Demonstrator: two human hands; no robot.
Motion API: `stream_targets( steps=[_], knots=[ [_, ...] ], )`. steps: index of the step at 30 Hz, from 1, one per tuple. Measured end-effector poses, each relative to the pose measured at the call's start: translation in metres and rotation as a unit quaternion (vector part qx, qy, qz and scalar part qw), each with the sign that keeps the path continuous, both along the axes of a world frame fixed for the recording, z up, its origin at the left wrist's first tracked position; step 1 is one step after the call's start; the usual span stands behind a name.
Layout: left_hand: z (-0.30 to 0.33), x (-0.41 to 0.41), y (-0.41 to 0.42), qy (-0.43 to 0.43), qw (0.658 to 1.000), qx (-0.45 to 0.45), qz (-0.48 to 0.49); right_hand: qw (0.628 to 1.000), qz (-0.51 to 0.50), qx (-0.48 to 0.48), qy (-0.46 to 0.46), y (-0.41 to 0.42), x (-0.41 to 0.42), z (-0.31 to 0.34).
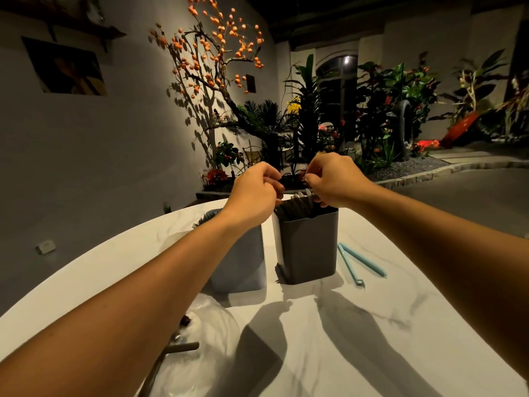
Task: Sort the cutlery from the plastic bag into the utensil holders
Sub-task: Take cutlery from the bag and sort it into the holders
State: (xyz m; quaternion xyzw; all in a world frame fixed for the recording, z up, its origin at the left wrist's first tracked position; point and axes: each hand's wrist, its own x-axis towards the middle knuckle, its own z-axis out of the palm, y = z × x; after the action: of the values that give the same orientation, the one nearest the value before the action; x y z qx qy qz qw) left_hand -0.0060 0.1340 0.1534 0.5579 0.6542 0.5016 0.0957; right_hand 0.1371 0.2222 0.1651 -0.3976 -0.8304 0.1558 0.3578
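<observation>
Dark grey holder (pixel 307 247) at frame centre carries cutlery (pixel 297 203), with a lighter grey holder (pixel 243 265) just left of it. Both hands hover above: left hand (pixel 254 193) and right hand (pixel 333 179) have curled fingers, pinching something too small to tell. Clear plastic bag (pixel 206 339) lies lower left on the white surface (pixel 343 339), blue sticks (pixel 357 262) to the right.

Dim warm room, hard arm shadows across the bright white table (pixel 329 353), strong wide-angle bending at edges.

Two bare forearms, no sleeves in view, left hand (pixel 252 193) and right hand (pixel 333 180) without rings, watches, bracelets or gloves
</observation>
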Motion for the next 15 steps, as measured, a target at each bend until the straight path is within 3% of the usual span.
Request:
stream_targets(
  steps=[8, 15],
  knots=[
    [-0.002, 0.002, -0.076, -0.016, 1.000, -0.009, 0.006, 0.989, 0.130, -0.064, 0.006, -0.073, -0.003, 0.001],
    [-0.039, -0.010, -0.157, 0.068, 0.996, 0.002, 0.061, 0.969, 0.231, -0.080, -0.042, -0.137, -0.034, -0.023]
  ],
)
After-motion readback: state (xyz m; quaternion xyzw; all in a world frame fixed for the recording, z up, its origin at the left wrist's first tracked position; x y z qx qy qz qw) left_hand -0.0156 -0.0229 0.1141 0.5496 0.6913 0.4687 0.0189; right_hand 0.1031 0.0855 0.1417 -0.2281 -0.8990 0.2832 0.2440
